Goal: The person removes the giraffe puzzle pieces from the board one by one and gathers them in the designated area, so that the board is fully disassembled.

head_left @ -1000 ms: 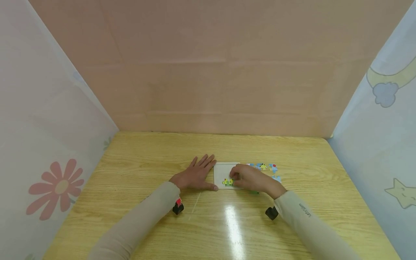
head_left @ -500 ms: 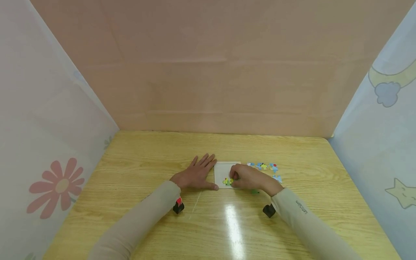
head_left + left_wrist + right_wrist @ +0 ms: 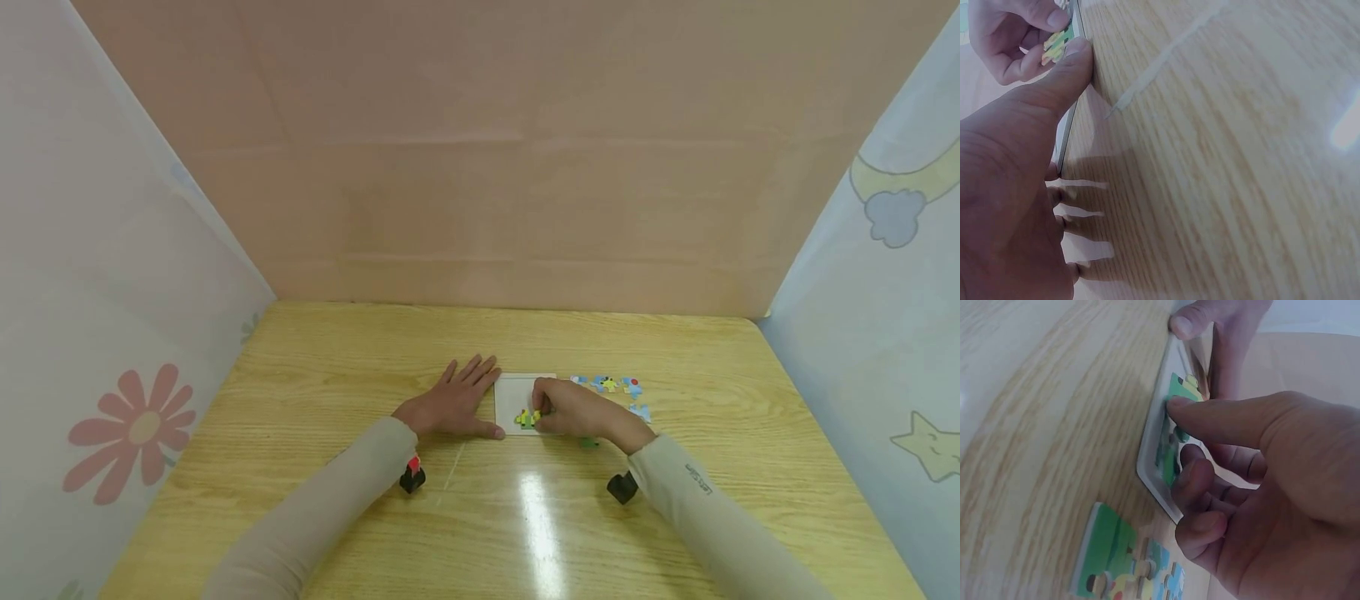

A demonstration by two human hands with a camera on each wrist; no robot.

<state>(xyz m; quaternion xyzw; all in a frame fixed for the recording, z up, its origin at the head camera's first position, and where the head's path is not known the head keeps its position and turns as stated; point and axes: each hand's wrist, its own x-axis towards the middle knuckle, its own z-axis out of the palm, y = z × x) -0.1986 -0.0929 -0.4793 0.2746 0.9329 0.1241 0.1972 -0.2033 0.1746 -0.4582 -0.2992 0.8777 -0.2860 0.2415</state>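
Note:
A white puzzle tray lies flat on the wooden table. My left hand rests flat on the table beside the tray's left edge, fingers straight, the thumb against the tray's near corner. My right hand is over the tray with fingers curled. Its thumb and a finger pinch a green-and-yellow puzzle piece at the tray's near edge. The same piece shows between those fingertips in the left wrist view. Much of the tray is hidden under the right hand.
Several loose blue and yellow puzzle pieces lie just right of the tray, one more nearer me. A green piece lies by my right wrist. Pink and patterned screens wall the table on three sides.
My right hand has shifted slightly left over the tray, staying on the green-and-yellow piece. The left hand has not moved.

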